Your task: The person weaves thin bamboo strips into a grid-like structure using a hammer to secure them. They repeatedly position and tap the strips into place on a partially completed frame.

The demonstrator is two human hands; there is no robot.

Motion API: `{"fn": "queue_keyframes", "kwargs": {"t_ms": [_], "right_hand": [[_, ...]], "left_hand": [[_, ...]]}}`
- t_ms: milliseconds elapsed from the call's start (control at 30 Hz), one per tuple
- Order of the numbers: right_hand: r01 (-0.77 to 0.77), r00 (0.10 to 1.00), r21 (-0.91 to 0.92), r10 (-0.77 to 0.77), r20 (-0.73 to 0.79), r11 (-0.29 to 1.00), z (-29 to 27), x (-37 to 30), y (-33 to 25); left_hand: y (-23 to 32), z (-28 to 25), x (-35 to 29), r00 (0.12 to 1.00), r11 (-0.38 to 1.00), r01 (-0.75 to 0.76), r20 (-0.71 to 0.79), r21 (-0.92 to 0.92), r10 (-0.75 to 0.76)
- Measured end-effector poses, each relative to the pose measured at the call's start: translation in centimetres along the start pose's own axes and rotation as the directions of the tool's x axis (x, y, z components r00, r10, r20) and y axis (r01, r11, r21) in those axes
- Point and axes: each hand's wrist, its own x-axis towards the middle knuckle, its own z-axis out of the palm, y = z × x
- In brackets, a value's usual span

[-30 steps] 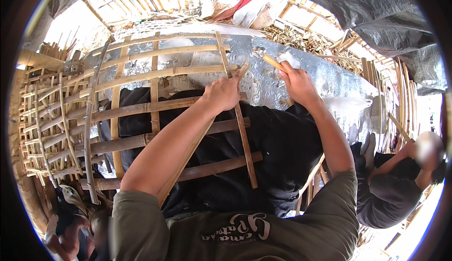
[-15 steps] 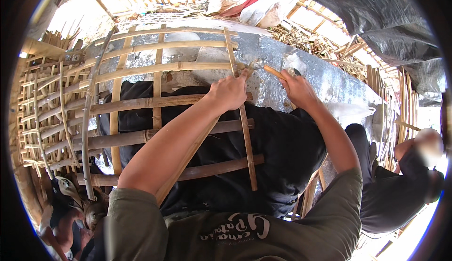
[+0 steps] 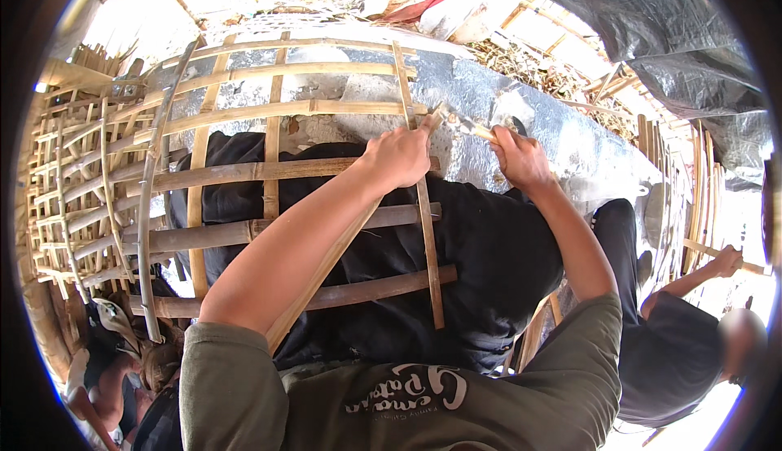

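My left hand point(image 3: 397, 156) is closed around a long bamboo strip point(image 3: 322, 276). The strip runs under my left forearm, and its upper end pokes out past my fingers. In my closed right hand point(image 3: 521, 159) is a wooden-handled tool point(image 3: 476, 129). Its metal end meets the tip of the strip, but blur hides the exact shape. Spread across my lap is a bamboo lattice point(image 3: 318, 235) of long slats crossed by thinner ones. Its right-hand crosspiece point(image 3: 428, 243) passes beside my left hand.
Black cloth point(image 3: 505, 247) covers my legs under the lattice. Beyond lies a grey, stained slab point(image 3: 562, 137) with bamboo shavings point(image 3: 538, 68) behind it. More bamboo latticework point(image 3: 81, 199) stands at left. A co-worker in dark clothes point(image 3: 676, 353) is at right. Dark plastic sheeting point(image 3: 684, 44) hangs above.
The tool in my right hand has swung and is blurred by motion, its metal end now at the strip's tip. The co-worker at right has stretched out an arm and holds a stick.
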Motion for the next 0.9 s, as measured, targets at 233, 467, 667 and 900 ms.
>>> {"fn": "queue_keyframes", "kwargs": {"t_ms": [233,467,667,900], "right_hand": [[-0.076,0.985,-0.104,0.091,0.146,0.992,1.1,0.3,0.3],[-0.145,0.989,0.076,0.143,0.023,0.987,0.3,-0.7,-0.1],[-0.188,0.981,0.076,0.183,0.07,0.979,0.5,-0.3,-0.2],[-0.264,0.96,0.077,0.254,0.12,0.961,0.4,-0.1,-0.4]], "left_hand": [[-0.1,0.0,-0.4,0.999,0.999,-0.031,-0.023,-0.033,0.03],[0.3,-0.6,-0.4,0.999,1.0,0.008,0.041,-0.017,-0.008],[0.0,-0.3,-0.3,0.999,0.999,-0.007,0.031,-0.038,0.008],[0.3,-0.3,-0.5,0.998,0.999,0.014,0.064,-0.044,-0.011]]}}
